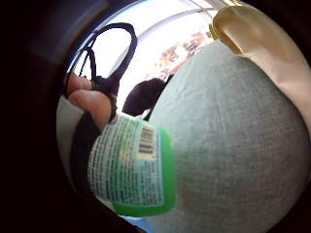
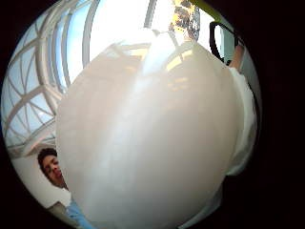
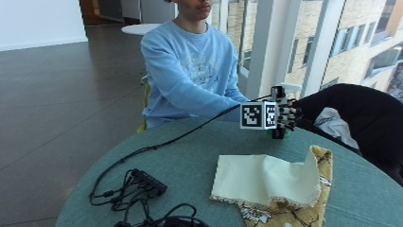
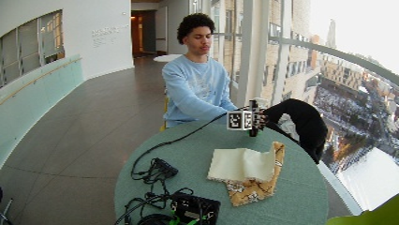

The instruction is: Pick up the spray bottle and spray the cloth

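Note:
My gloved right hand (image 3: pixel 284 116) grips the spray bottle upright just above the far side of the round table (image 3: pixel 189 151). In the outside view the hand hides most of the bottle. In the thumb side palm view, the bottle's white body (image 2: pixel 147 138) fills the picture. Its green base with a printed label (image 1: pixel 131 170) shows beside my fingers (image 1: pixel 92 104) in the other palm view. The cloth (image 3: pixel 264 177), cream with a yellow patterned underside, lies partly folded on the table in front of the hand, a short way off. It also appears in the wide view (image 4: pixel 246 166).
A black jacket (image 3: pixel 359 118) hangs over a chair beside the table, close to the hand. Black cables and a small hub (image 3: pixel 142 187) lie on the near left of the table, with a black device (image 4: pixel 193 206) at the front edge.

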